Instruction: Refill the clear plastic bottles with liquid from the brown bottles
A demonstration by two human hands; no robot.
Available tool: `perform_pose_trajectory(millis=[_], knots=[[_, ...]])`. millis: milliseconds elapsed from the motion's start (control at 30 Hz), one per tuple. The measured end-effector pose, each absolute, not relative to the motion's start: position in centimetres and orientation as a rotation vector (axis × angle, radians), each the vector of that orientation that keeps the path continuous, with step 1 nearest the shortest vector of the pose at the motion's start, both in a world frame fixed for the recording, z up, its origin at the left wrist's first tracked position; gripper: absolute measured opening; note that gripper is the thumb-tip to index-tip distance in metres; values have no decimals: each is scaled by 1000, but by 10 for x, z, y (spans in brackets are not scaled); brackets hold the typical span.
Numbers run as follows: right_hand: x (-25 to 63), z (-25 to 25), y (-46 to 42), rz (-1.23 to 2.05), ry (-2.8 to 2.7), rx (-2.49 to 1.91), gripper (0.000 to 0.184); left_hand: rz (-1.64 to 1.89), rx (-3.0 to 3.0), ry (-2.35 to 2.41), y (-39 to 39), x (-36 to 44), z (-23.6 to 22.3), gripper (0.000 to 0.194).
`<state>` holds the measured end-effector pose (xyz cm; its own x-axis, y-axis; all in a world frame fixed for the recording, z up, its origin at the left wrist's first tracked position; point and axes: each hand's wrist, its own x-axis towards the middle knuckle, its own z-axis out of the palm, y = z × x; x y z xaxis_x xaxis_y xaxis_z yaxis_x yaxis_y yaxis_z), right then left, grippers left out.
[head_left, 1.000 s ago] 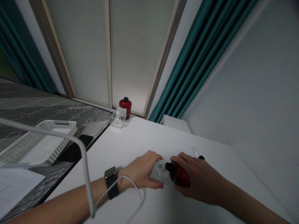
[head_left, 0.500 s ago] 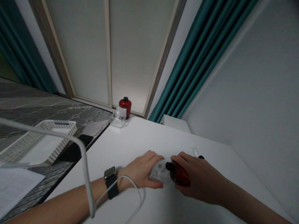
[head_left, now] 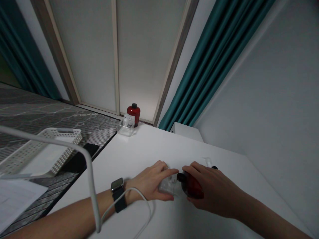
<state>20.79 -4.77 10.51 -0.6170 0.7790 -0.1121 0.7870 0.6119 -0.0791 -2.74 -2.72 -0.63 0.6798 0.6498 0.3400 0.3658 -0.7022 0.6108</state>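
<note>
My right hand (head_left: 211,189) is wrapped round a dark red bottle (head_left: 193,186) with a black cap (head_left: 181,177), which is tilted with the cap toward my left hand. My left hand (head_left: 152,182), a watch on its wrist, grips a small clear plastic box (head_left: 170,186), thumb on the near side and fingers on the far side. One left finger stretches out to the cap; whether it touches is hard to tell. A clear round piece shows faintly inside the box. Just past my right hand, a clear item (head_left: 208,162) and a black cap-like tip (head_left: 214,167) are partly hidden.
Another red bottle (head_left: 134,114) stands upright at the white table's (head_left: 149,142) far corner, behind a clear box (head_left: 126,128) with a transparent object in it. Left are a white perforated basket (head_left: 67,139), a black flat object (head_left: 77,159) and paper (head_left: 20,202). A white cable (head_left: 91,179) crosses my left forearm.
A finger of my left hand has stretched rightward from the box's far edge to the bottle's black cap. My right hand and the bottle have barely moved.
</note>
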Motion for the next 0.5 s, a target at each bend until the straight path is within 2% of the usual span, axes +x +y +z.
perform_pose_trajectory(millis=[500], knots=[[207, 107, -48, -177, 2759, 1343, 50, 734, 2348, 804, -28, -26, 0, 79]])
